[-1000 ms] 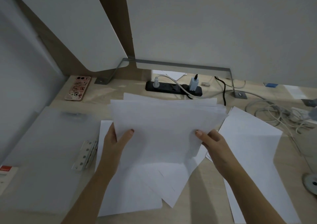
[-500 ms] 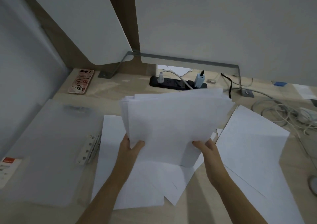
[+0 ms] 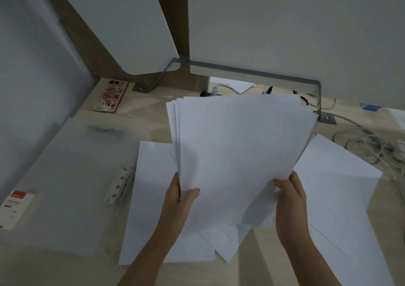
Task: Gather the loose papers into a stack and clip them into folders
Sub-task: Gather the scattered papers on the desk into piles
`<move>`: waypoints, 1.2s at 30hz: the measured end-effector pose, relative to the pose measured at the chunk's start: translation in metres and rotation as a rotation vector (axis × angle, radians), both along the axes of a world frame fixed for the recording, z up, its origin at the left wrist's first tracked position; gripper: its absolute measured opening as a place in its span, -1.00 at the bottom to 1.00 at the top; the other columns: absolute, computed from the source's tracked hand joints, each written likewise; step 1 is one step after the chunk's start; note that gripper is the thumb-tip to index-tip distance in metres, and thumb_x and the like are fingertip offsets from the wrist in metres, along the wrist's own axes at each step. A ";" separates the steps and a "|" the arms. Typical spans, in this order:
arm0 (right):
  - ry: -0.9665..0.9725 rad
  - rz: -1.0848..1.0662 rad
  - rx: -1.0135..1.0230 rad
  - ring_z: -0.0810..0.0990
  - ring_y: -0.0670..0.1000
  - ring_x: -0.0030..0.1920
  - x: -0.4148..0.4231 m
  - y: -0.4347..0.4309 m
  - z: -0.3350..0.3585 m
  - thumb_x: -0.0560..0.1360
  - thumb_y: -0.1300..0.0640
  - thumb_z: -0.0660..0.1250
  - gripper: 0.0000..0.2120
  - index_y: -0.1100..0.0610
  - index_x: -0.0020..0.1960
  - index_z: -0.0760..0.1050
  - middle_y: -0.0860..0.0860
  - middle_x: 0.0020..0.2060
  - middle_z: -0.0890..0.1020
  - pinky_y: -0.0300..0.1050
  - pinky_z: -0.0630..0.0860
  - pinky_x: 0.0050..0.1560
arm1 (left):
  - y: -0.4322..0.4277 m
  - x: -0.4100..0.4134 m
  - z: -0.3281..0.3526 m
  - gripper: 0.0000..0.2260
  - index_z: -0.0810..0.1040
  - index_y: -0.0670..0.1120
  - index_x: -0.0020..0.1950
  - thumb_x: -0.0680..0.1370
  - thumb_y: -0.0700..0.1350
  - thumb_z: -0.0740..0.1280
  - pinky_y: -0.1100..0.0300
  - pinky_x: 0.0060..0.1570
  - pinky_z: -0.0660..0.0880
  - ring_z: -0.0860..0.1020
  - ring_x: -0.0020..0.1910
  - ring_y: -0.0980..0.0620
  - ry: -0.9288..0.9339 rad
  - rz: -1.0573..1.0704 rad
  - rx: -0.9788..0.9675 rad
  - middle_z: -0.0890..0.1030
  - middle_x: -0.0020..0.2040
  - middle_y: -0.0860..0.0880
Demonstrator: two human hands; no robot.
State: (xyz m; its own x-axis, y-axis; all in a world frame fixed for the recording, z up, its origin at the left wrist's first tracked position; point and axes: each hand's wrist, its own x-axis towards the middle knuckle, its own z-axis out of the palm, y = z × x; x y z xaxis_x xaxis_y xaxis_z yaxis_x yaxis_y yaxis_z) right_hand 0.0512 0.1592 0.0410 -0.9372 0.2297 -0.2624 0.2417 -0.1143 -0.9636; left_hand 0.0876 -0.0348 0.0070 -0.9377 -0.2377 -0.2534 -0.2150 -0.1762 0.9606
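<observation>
- Step in hand, as I judge it: gathering. A sheaf of white paper sheets (image 3: pixel 238 154) is held above the middle of the pale wood tabletop (image 3: pixel 153 112), tilted with its top edge toward the far edge. Its sheets are fanned, their left edges and top corners out of line.
- Left hand (image 3: pixel 177 200): it grips the sheaf at the lower left edge, thumb flat on the front sheet and fingers hidden behind.
- Right hand (image 3: pixel 289 198): it holds the lower right edge, with fingertips curled onto the front face. The grip behind the paper cannot be seen.
- More loose white sheets (image 3: pixel 149 198) lie flat on the tabletop under and beside the sheaf, overlapping toward the near edge. One large sheet (image 3: pixel 337 187) is spread toward the right edge.
- A translucent frosted plastic folder (image 3: pixel 72 176) lies open along the left edge. Its white plastic clip strip (image 3: pixel 120 185) sits just beside the leftmost loose sheet, and no paper is in it yet.
- Next move, by my reading: square the sheaf, probably by tapping its lower edge on the tabletop. Then pick up the sheets left lying before anything goes to the clip. Loosely held paper slides easily, so the hold should stay firm.
- A phone in a pink cartoon-printed case (image 3: pixel 110 96) is at the far left corner, and a tangle of pale cables (image 3: pixel 368 147) lies by the far right.
</observation>
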 end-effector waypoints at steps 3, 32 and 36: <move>0.092 0.042 -0.028 0.52 -0.11 -0.05 -0.002 -0.001 0.013 0.47 0.38 0.08 -0.66 0.13 0.10 0.51 -0.11 -0.10 0.60 -0.15 0.41 -0.02 | -0.006 -0.009 0.024 -0.62 0.45 0.09 0.13 0.33 -0.14 0.31 0.39 -0.14 0.53 0.59 0.01 0.15 0.139 0.041 -0.068 0.62 0.00 0.11; -0.054 0.292 -0.004 0.53 0.01 0.07 -0.020 0.006 0.003 0.40 0.39 0.09 -0.65 0.14 0.04 0.53 0.02 -0.01 0.61 -0.04 0.42 0.12 | -0.017 -0.022 0.005 -0.73 0.46 0.19 0.05 0.47 -0.11 0.40 0.31 0.03 0.53 0.57 0.03 0.27 0.051 -0.020 -0.206 0.59 0.00 0.20; -0.259 0.043 0.043 0.49 -0.01 0.05 -0.013 0.028 -0.031 0.51 0.30 0.15 -0.75 0.09 0.11 0.47 0.01 -0.01 0.54 -0.10 0.35 0.16 | -0.022 -0.022 -0.001 -0.75 0.44 0.09 0.20 0.53 -0.09 0.32 0.20 0.20 0.45 0.53 0.11 0.23 -0.002 0.000 -0.280 0.56 0.07 0.21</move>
